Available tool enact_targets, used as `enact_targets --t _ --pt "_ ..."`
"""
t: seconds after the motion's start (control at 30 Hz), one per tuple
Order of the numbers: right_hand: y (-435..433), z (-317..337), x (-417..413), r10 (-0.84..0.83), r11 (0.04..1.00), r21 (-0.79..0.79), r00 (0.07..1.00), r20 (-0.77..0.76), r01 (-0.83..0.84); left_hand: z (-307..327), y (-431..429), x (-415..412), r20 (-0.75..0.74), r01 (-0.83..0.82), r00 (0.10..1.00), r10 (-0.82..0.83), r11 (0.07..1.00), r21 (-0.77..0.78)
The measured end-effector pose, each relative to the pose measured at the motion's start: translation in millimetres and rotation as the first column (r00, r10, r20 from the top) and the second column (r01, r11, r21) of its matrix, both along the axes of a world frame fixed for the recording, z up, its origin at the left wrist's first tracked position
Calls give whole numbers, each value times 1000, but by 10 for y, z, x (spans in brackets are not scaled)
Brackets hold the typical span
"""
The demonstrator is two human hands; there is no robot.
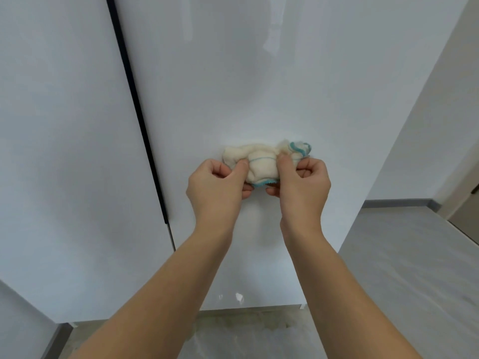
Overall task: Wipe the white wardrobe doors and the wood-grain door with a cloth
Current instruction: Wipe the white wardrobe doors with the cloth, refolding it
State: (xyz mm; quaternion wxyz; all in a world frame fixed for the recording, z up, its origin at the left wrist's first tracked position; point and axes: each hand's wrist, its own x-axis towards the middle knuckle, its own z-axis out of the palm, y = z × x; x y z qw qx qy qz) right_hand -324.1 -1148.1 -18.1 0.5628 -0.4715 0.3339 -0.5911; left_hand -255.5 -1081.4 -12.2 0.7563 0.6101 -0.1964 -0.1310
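A cream cloth (261,161) with a blue stitched edge is bunched up in front of the right white wardrobe door (233,86). My left hand (217,187) pinches its left part and my right hand (300,185) pinches its right part, thumbs on top. Whether the cloth touches the door I cannot tell. The left white wardrobe door (64,151) stands beside it, with a thin black gap (137,110) between the two. A sliver of a brown door (466,203) shows at the far right edge.
A white side wall (425,130) runs along the right. Pale grey marbled floor (404,268) lies below and to the right, with a grey skirting strip (399,203). A small white chip (239,297) marks the door's bottom edge.
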Motion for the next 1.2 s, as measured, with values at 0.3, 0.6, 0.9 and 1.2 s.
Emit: enact_targets --t 0.3,0.6,0.9,1.2 --pt "-49 -742 -63 -31 995 91 985 -171 47 -684 -78 -119 -21 -73 997 76 990 121" --pt "-77 -1743 -97 -5 968 242 965 -262 71 -1706 -142 -257 -148 -77 982 119 961 266" --pt "29 -2015 -202 45 957 289 986 -163 4 -1998 -54 -333 -145 -103 981 127 981 162" --pt "84 -1645 -508 286 958 5 957 -45 -286 -1696 137 -219 106 100 989 -105 994 54"
